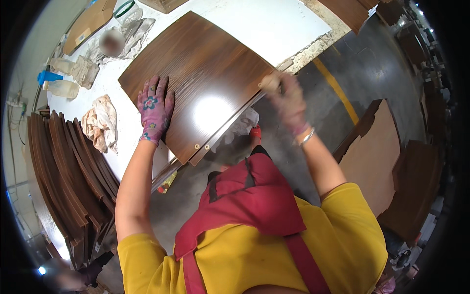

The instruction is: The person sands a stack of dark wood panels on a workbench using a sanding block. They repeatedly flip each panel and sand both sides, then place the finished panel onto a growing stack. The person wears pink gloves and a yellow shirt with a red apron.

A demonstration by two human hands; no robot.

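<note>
Brown wood-grain panel (196,83) lies on the white tabletop (279,29), its near corner reaching the near edge, with a strip of a second panel (199,156) showing beneath its near right side. Small round fittings (197,146) are visible at the near corner of the pair. Left hand (155,107), in a pink-purple glove with a flower print, rests flat on the upper panel at its left side, fingers extended and grasping nothing. Right hand (286,95), also gloved, is at the panel's right corner; its fingers appear bent but are blurred, so whether it grips anything cannot be determined. A pale band (307,136) circles the right wrist. On the left of the tabletop are a stained cloth (100,122), a clear bottle (62,88) and, farther off, a piece of cardboard (89,27). At near left stands a row of curved brown boards (66,171). To the right, a torn-edged tan sheet (372,157) lies against dark brown boards, and a yellow line (337,90) crosses the grey floor (364,63).
</note>
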